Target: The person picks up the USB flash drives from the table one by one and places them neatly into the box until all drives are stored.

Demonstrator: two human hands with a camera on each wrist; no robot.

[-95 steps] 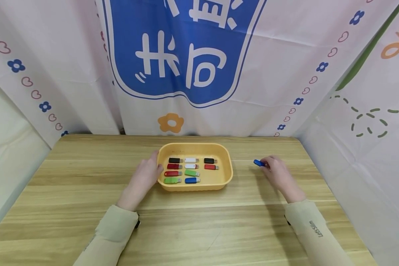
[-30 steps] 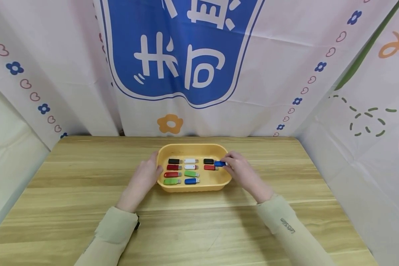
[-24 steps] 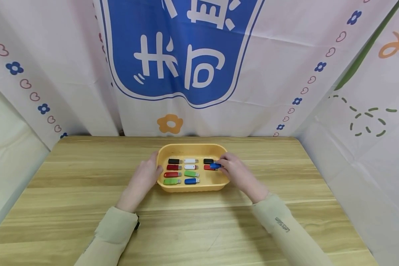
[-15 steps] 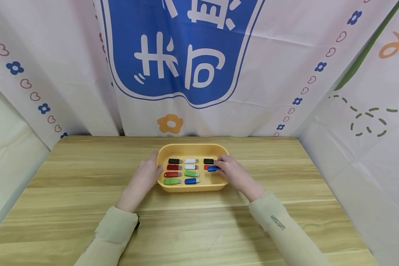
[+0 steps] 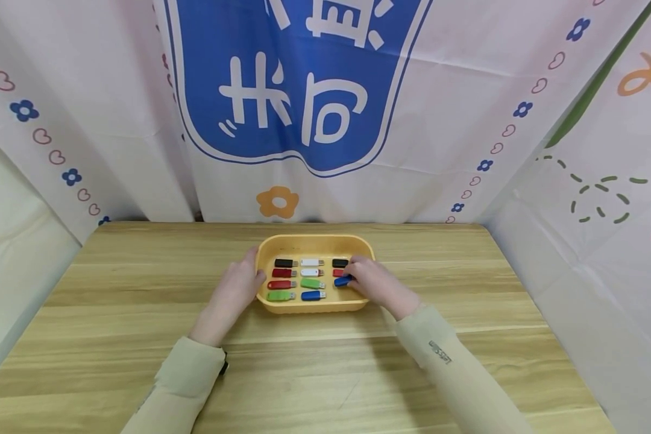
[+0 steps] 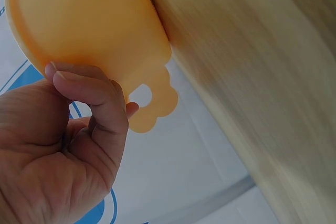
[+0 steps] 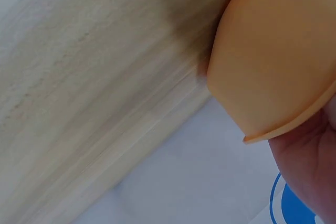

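Observation:
A blue USB flash drive is pinched in the fingers of my right hand, low inside the right part of a yellow plastic basket. Just behind it are a black flash drive and a red flash drive, whose right ends the hand covers. With curled fingers and thumb, my left hand holds the basket's left rim, as the left wrist view also shows. In the right wrist view the basket wall hides the right fingertips and the drive.
Two columns of flash drives fill the basket's left and middle, among them a black one, a white one, a green one and another blue one. The basket stands on a wooden table before a printed curtain.
My right hand has brought the blue flash drive from the table's right side into the basket, then lowered it toward the front, past the black and red ones. The left hand stays on the rim.

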